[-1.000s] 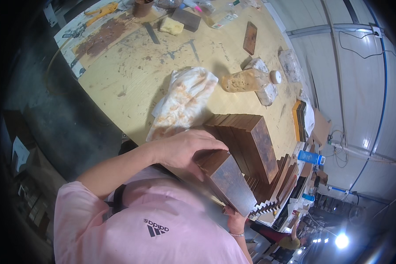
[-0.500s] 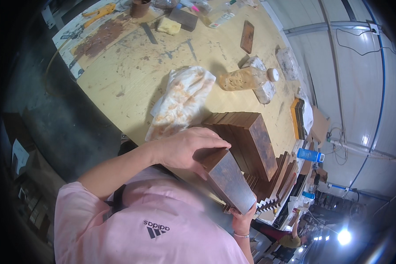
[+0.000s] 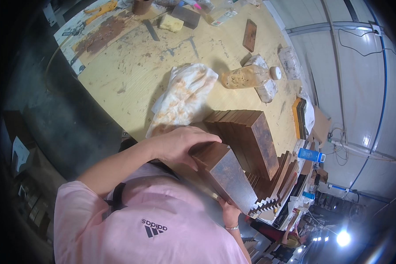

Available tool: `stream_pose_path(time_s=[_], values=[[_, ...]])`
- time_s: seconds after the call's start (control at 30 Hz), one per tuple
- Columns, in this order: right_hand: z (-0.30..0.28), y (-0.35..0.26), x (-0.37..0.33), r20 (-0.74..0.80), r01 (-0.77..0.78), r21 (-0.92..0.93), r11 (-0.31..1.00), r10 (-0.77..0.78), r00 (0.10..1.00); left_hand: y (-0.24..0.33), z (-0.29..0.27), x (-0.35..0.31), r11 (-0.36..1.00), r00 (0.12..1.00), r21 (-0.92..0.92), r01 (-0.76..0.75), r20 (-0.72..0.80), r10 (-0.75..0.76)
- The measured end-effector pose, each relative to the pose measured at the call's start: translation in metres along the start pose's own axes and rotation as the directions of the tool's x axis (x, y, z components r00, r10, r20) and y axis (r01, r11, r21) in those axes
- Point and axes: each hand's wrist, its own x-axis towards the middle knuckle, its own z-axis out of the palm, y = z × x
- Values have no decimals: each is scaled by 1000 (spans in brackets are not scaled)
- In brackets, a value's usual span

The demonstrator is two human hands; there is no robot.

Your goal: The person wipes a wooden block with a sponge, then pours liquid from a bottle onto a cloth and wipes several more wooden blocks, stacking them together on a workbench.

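Note:
In front of my chest is a dark brown wooden block [image 3: 233, 178] with a smooth, greyish-sheened broad face. I cannot tell whether it is one piece or several boards pressed together. My left hand [image 3: 180, 147] wraps over its left end, fingers along the top edge and thumb on the near side. At its lower right, my right hand [image 3: 229, 213] grips the underside, fingers partly hidden behind the wood. Just beyond stands a row of brown wooden boards [image 3: 251, 141], side by side on the table. A white cloth [image 3: 185, 94] with brown stains lies crumpled past my left hand.
The stained table [image 3: 127, 83] carries a capped bottle of yellowish liquid [image 3: 246, 77] against a wrapped block [image 3: 266, 90]. Farther off are a yellow sponge [image 3: 171, 23], a dark block [image 3: 187, 16] and a small brown board [image 3: 250, 36]. More boards [image 3: 281, 176] lie at the right.
The wooden block has shifted slightly toward me, and more of its left end shows. My right hand has slid left along its underside. My left hand has moved slightly left with the block.

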Motion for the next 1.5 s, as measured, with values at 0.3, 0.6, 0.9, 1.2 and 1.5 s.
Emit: stream_pose_path(time_s=[0.3,0.6,0.9,1.2,1.5], values=[[-1,6,5,-96,210,-210,955,-234,967,1,5,-1,998,999,-46,48,-20,-49],[-8,-24,2,-106,111,-107,988,-123,987,6,5,-2,998,997,-29,52,-56,-54],[2,-17,10,-58,220,-379,899,-261,964,-4,12,-7,994,994,-32,107,-26,-108],[-11,17,1,-8,102,113,988,-102,995,-17,19,-11,997,997,-58,56,-52,-59],[-99,-68,34,-67,204,698,686,-221,973,-28,23,-19,984,982,21,175,-70,-173]])
